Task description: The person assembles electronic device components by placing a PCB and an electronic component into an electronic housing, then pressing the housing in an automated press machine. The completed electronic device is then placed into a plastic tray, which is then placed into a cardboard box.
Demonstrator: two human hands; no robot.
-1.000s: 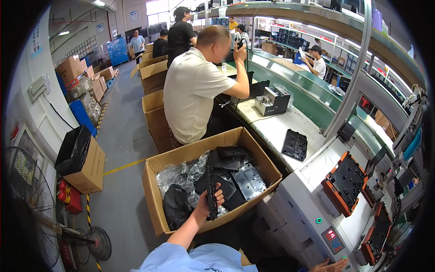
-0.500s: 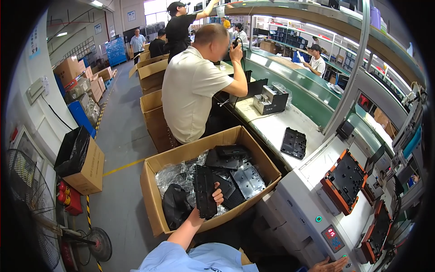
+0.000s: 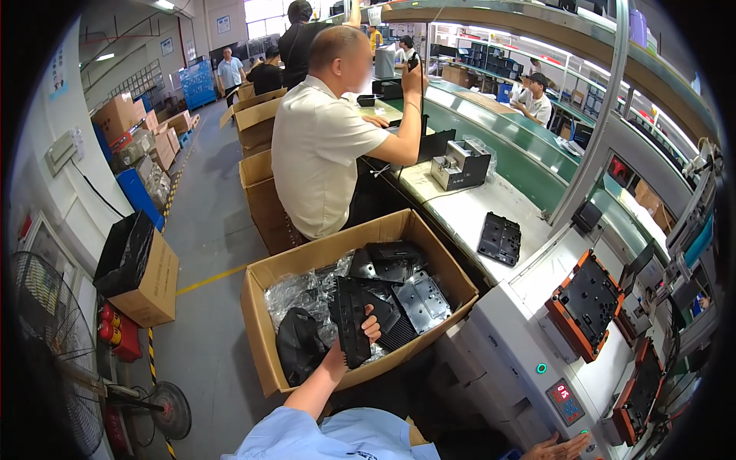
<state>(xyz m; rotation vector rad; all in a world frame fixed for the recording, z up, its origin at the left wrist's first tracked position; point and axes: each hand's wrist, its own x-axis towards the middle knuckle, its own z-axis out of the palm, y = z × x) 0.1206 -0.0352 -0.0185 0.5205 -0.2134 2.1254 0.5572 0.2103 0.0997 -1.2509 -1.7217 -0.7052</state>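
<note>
My left hand grips a long black plastic panel by its side, its fingers curled over the edge. The panel is held up over an open cardboard box. In that box lie black plastic housings, a shinier flat panel and crumpled clear plastic film. Low on the right, my right hand lies with fingers stretched out against the front of a white machine, by a green-lit button. On that machine an orange-edged fixture carries a black plate, and a second orange-edged fixture stands nearer.
A black molded part and a metal block device rest on the bench ahead. A co-worker in a cream shirt sits just beyond the box. To the left stand a fan, a black-lined carton and red extinguishers.
The view has shifted slightly. My left hand still holds the panel, which has turned a little, and my right hand stays at the machine. The seated co-worker has straightened up.
</note>
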